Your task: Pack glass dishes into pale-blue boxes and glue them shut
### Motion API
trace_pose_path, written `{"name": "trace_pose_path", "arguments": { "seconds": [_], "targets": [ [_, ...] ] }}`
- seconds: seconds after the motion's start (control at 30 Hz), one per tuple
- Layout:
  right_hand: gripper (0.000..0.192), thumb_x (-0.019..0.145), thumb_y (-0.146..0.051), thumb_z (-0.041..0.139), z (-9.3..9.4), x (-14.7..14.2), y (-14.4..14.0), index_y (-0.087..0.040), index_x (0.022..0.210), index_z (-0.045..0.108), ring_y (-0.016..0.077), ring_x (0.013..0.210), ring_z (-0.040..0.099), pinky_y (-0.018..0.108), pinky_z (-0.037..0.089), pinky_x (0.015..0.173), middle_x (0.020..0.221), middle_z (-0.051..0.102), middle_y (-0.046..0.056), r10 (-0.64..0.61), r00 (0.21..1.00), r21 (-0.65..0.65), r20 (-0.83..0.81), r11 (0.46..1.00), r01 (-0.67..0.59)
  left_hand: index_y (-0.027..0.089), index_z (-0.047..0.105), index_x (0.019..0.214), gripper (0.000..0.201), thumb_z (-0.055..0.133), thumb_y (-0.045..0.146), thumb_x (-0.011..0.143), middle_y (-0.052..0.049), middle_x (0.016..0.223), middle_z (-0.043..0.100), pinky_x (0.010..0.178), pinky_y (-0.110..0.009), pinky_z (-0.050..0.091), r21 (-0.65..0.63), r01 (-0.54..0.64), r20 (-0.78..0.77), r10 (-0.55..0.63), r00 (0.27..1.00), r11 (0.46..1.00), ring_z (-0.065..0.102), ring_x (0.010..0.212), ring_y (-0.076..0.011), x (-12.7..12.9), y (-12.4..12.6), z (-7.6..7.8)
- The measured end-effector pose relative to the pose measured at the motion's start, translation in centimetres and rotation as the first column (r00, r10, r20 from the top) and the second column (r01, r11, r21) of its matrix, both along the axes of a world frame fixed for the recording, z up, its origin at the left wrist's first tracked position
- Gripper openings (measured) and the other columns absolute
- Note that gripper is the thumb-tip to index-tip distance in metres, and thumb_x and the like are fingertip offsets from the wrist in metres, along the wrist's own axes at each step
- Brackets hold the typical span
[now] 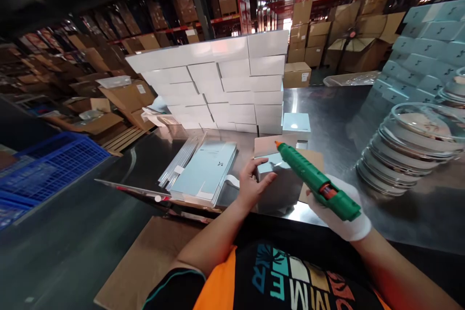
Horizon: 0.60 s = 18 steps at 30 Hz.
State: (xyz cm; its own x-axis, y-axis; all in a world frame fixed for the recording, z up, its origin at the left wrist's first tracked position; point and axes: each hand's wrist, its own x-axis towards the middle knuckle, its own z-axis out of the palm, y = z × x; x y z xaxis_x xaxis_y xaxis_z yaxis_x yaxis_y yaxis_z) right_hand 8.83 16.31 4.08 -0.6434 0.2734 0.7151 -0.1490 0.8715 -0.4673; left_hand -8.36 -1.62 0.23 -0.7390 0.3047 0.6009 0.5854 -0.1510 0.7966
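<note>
My right hand (341, 210), in a white glove, grips a green hot glue gun (303, 167). Its orange nozzle points up and left, over the far edge of a small light-blue box (275, 164). My bare left hand (250, 185) holds the left end of this box, with the index finger at the far side and the thumb at the near side. Whether the nozzle touches anything I cannot tell. Brown cardboard (315, 159) lies by the box, partly covered by the glue gun. Just beyond stands another light-blue box (297, 122).
A wall of stacked white boxes (236, 82) rises at the table's back. Flat light-blue sheets (205, 167) and clear glue sticks (179, 162) lie to the left. Stacked round clear-lidded containers (395, 155) and light-blue boxes (428, 58) stand right. A blue crate (72, 155) is beside the metal table.
</note>
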Motion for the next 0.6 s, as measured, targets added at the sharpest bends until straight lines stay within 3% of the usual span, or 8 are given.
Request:
{"name": "trace_pose_path", "arguments": {
  "seconds": [0.17, 0.27, 0.33, 0.4, 0.47, 0.53, 0.6],
  "targets": [
    [0.013, 0.089, -0.029, 0.066, 0.9, -1.4, -2.0, -0.024, 0.077, 0.064, 0.0165, 0.059, 0.063, 0.028, 0.050, 0.058, 0.067, 0.067, 0.000, 0.046, 0.999, 0.162, -0.020, 0.986, -0.042, 0.023, 0.079, 0.112, 0.053, 0.088, 0.066, 0.083, -0.009, 0.108, 0.077, 0.094, -0.039, 0.058, 0.008, 0.004, -0.080, -0.003, 0.997, 1.000, 0.074, 0.104, -0.0275, 0.5, 0.5, -0.3],
    [0.016, 0.086, -0.032, 0.065, 0.6, -1.8, -1.3, -0.024, 0.072, 0.063, 0.0172, 0.058, 0.061, 0.029, 0.049, 0.058, 0.064, 0.066, 0.001, -0.002, 1.000, 0.074, 0.026, 0.997, 0.000, 0.023, 0.080, 0.115, 0.052, 0.086, 0.066, 0.084, -0.010, 0.110, 0.077, 0.095, -0.040, 0.058, -0.007, -0.012, -0.080, 0.011, 0.997, 1.000, 0.073, 0.106, -0.0276, 0.6, 0.3, -0.3],
    [0.020, 0.080, -0.035, 0.067, 0.1, -1.8, -0.2, -0.025, 0.065, 0.060, 0.0184, 0.057, 0.059, 0.032, 0.049, 0.058, 0.061, 0.064, 0.002, -0.085, 0.994, -0.095, 0.067, 0.991, 0.091, 0.024, 0.080, 0.116, 0.055, 0.085, 0.068, 0.085, -0.009, 0.109, 0.075, 0.092, -0.039, 0.058, -0.019, -0.035, -0.043, 0.034, 0.998, 0.999, 0.073, 0.102, -0.0268, 0.4, 0.0, -0.2],
    [0.021, 0.073, -0.039, 0.074, -0.5, -1.8, 1.2, -0.026, 0.064, 0.061, 0.0203, 0.060, 0.059, 0.033, 0.050, 0.058, 0.062, 0.065, 0.002, -0.133, 0.982, -0.382, 0.132, 0.907, 0.174, 0.024, 0.081, 0.116, 0.059, 0.084, 0.073, 0.083, -0.008, 0.104, 0.074, 0.085, -0.037, 0.057, -0.028, -0.060, 0.008, 0.060, 0.998, 0.998, 0.071, 0.093, -0.0247, 0.2, -0.3, -0.1],
    [0.025, 0.070, -0.047, 0.079, -1.2, -2.0, 2.6, -0.026, 0.071, 0.066, 0.0221, 0.063, 0.063, 0.034, 0.053, 0.057, 0.070, 0.071, 0.004, -0.083, 0.978, -0.645, 0.190, 0.741, 0.188, 0.023, 0.081, 0.114, 0.063, 0.083, 0.077, 0.080, -0.008, 0.101, 0.074, 0.080, -0.035, 0.056, -0.023, -0.070, 0.062, 0.071, 0.996, 0.997, 0.070, 0.087, -0.0232, -0.1, -0.5, 0.2],
    [0.037, 0.076, -0.059, 0.077, -2.1, -2.5, 3.8, -0.024, 0.085, 0.071, 0.0220, 0.060, 0.064, 0.034, 0.053, 0.052, 0.078, 0.077, 0.007, 0.028, 0.974, -0.793, 0.225, 0.586, 0.166, 0.023, 0.081, 0.112, 0.065, 0.083, 0.079, 0.079, -0.008, 0.100, 0.076, 0.077, -0.035, 0.055, -0.012, -0.063, 0.117, 0.064, 0.991, 0.998, 0.070, 0.087, -0.0236, -0.3, -0.6, 0.5],
    [0.052, 0.084, -0.071, 0.066, -3.2, -3.3, 5.0, -0.020, 0.092, 0.072, 0.0219, 0.053, 0.064, 0.036, 0.053, 0.048, 0.079, 0.079, 0.013, 0.112, 0.956, -0.844, 0.269, 0.506, 0.178, 0.022, 0.080, 0.111, 0.066, 0.083, 0.080, 0.078, -0.008, 0.102, 0.078, 0.081, -0.035, 0.057, 0.008, -0.052, 0.169, 0.050, 0.984, 0.999, 0.072, 0.092, -0.0256, -0.6, -0.8, 0.8]
  ]
}}
